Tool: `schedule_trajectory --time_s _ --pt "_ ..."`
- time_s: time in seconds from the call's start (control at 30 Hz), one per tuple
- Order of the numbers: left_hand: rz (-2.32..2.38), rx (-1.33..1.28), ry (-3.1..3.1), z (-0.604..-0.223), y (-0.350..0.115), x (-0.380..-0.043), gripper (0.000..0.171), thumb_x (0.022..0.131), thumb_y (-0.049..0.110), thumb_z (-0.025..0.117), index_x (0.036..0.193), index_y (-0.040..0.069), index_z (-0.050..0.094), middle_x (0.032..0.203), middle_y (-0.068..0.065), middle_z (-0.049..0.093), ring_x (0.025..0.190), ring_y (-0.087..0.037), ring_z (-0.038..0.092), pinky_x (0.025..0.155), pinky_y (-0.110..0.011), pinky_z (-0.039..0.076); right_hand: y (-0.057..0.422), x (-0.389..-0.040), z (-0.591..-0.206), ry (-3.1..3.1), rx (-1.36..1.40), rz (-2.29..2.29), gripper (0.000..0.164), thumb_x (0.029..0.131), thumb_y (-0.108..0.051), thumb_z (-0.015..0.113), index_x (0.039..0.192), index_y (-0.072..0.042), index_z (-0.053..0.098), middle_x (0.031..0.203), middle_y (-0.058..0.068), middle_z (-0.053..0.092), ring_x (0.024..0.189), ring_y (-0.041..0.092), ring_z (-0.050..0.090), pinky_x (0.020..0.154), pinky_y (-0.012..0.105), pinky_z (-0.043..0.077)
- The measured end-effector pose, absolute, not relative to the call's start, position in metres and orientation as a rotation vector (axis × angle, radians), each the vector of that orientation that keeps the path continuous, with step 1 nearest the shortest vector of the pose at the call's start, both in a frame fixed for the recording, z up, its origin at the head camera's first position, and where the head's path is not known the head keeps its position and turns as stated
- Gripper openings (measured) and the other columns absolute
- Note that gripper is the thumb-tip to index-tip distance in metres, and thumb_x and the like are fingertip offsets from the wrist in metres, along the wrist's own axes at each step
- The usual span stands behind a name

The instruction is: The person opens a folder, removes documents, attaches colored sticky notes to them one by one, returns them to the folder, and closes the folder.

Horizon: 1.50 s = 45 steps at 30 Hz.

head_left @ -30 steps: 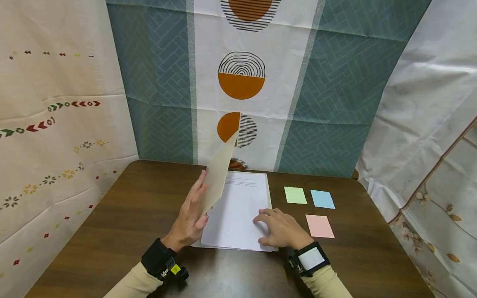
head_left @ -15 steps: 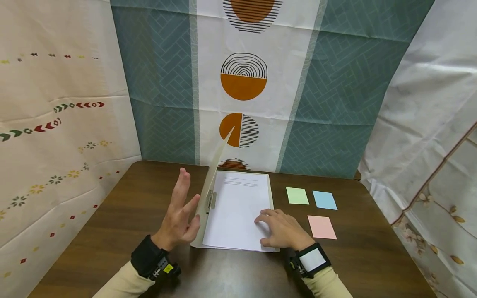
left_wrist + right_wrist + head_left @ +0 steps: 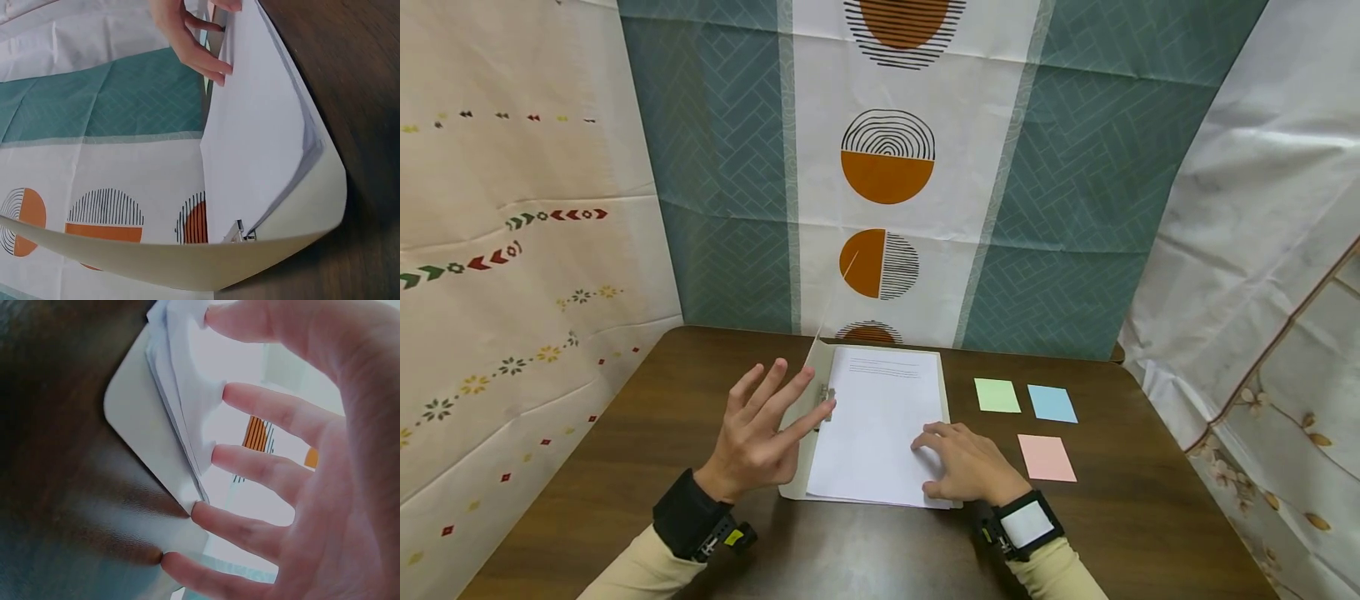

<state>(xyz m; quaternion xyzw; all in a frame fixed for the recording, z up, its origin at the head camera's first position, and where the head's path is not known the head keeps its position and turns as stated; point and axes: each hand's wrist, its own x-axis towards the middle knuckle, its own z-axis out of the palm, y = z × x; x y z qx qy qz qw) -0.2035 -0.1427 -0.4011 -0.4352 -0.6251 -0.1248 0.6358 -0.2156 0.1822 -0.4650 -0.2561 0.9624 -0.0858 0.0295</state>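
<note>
Folder [image 3: 801,484] on table [image 3: 865,550], cover [image 3: 187,265] tilted up at left side. Papers [image 3: 880,433] lie inside, clip [image 3: 235,232] at their left edge. Left hand [image 3: 756,446] up by cover, fingers spread, gripping nothing; contact with cover hard to tell. Right hand [image 3: 970,462] apart from left, fingertips on papers' lower right. Green note [image 3: 997,396], blue note [image 3: 1052,404], pink note [image 3: 1047,458] right of folder.

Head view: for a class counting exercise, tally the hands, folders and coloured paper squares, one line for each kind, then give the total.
Left hand and right hand: 2
Open folder: 1
Green square, blue square and pink square: 3
Total: 6
</note>
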Motion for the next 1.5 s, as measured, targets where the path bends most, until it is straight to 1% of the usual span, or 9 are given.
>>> schedule_trajectory --time_s 0.23,0.4,0.53,0.73,0.93,1.13,1.27,1.37,1.5 --pt "-0.311 -0.925 -1.406 -0.399 -0.145 -0.203 0.049 0.070 0.005 0.042 0.105 0.002 0.077 0.120 -0.024 0.069 0.136 -0.043 0.051 0.120 -0.052 0.028 0.181 -0.215 -0.465 2.962 -0.791 -0.270 0.053 0.074 -0.043 0.083 0.123 -0.031 0.066 0.147 0.002 0.057 0.130 0.031 0.057 0.088 0.056 0.053" --pt "-0.362 -0.801 -1.379 -0.400 -0.153 -0.199 0.051 0.063 0.003 0.043 0.101 -0.002 0.076 0.116 -0.024 0.068 0.131 -0.044 0.053 0.116 -0.052 0.028 0.181 -0.216 -0.463 2.959 -0.785 -0.276 0.053 0.074 -0.043 0.083 0.123 -0.031 0.066 0.148 0.002 0.057 0.130 0.030 0.056 0.089 0.055 0.053" --pt "-0.388 -0.695 -1.390 -0.403 -0.166 -0.197 0.053 0.060 0.003 0.044 0.103 -0.002 0.075 0.126 -0.023 0.065 0.136 -0.043 0.047 0.117 -0.054 0.021 0.180 -0.216 -0.462 2.962 -0.771 -0.271 0.053 0.073 -0.042 0.083 0.123 -0.031 0.067 0.147 0.002 0.057 0.130 0.029 0.056 0.089 0.053 0.053" --pt "-0.363 -0.560 -1.420 -0.413 -0.182 -0.194 0.058 0.061 0.005 0.045 0.109 0.007 0.076 0.145 -0.017 0.057 0.148 -0.039 0.035 0.119 -0.062 0.005 0.180 -0.216 -0.461 2.961 -0.778 -0.280 0.052 0.073 -0.041 0.083 0.122 -0.030 0.067 0.147 0.002 0.058 0.130 0.030 0.057 0.088 0.053 0.053" --pt "-0.342 -0.474 -1.438 -0.420 -0.191 -0.195 0.057 0.064 0.005 0.047 0.113 0.012 0.077 0.156 -0.017 0.046 0.154 -0.034 0.028 0.121 -0.066 -0.003 0.181 -0.216 -0.461 2.954 -0.788 -0.296 0.052 0.074 -0.040 0.082 0.123 -0.030 0.067 0.147 0.003 0.058 0.130 0.031 0.056 0.088 0.054 0.053" --pt "-0.348 -0.444 -1.500 -0.426 -0.190 -0.194 0.057 0.067 0.003 0.052 0.119 0.012 0.074 0.168 -0.013 0.026 0.161 -0.025 0.011 0.109 -0.081 -0.018 0.182 -0.216 -0.463 2.944 -0.780 -0.309 0.053 0.075 -0.039 0.081 0.124 -0.030 0.066 0.148 0.003 0.057 0.132 0.031 0.055 0.090 0.055 0.052" --pt "-0.297 -0.412 -1.580 -0.432 -0.190 -0.192 0.052 0.072 0.004 0.054 0.120 0.010 0.074 0.167 -0.019 0.026 0.162 -0.028 0.005 0.117 -0.067 -0.024 0.183 -0.216 -0.466 2.944 -0.779 -0.308 0.053 0.075 -0.040 0.081 0.125 -0.030 0.065 0.149 0.001 0.056 0.133 0.031 0.055 0.091 0.055 0.052" --pt "-0.217 -0.378 -1.653 -0.437 -0.192 -0.192 0.047 0.078 0.008 0.054 0.120 0.011 0.074 0.160 -0.029 0.034 0.161 -0.036 0.004 0.123 -0.051 -0.023 0.183 -0.217 -0.468 2.947 -0.782 -0.304 0.053 0.075 -0.040 0.081 0.125 -0.030 0.065 0.149 0.001 0.056 0.133 0.032 0.055 0.091 0.055 0.052" --pt "-0.165 -0.330 -1.735 -0.444 -0.194 -0.190 0.044 0.082 0.011 0.055 0.121 0.013 0.074 0.153 -0.034 0.042 0.158 -0.050 0.005 0.123 -0.050 -0.023 0.184 -0.217 -0.468 2.948 -0.784 -0.300 0.053 0.075 -0.040 0.081 0.125 -0.030 0.065 0.149 0.001 0.056 0.133 0.032 0.055 0.092 0.055 0.052"
